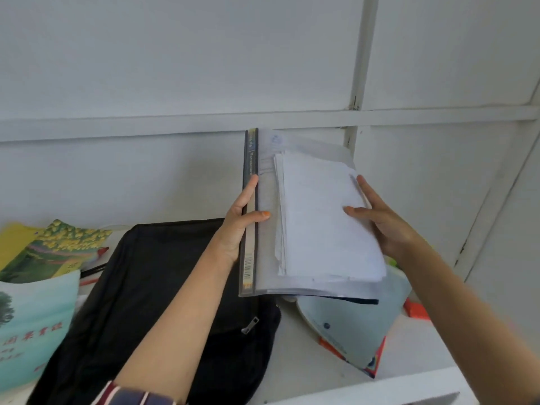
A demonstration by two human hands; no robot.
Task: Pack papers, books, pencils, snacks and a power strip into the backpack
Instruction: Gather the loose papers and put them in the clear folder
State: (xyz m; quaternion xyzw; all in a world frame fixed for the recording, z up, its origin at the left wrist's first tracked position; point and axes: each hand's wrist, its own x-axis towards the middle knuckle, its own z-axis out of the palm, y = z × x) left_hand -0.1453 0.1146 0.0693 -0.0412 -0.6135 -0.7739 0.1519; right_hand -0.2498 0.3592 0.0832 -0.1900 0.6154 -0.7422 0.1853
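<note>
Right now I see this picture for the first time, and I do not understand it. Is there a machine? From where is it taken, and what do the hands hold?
There is no machine here: a person works with two bare hands. The single picture comes from a camera worn on the person's head, looking forward and down. The left hand has its grip on the spine side of a dark-edged book, thumb across the front. The right hand holds the white papers that lie on the book, thumb on top. Both are raised above a black backpack, which lies on a white surface. At the left lie a green and yellow book and a pale teal book. At the lower right lies what looks like a light blue folder with a red edge.
</note>
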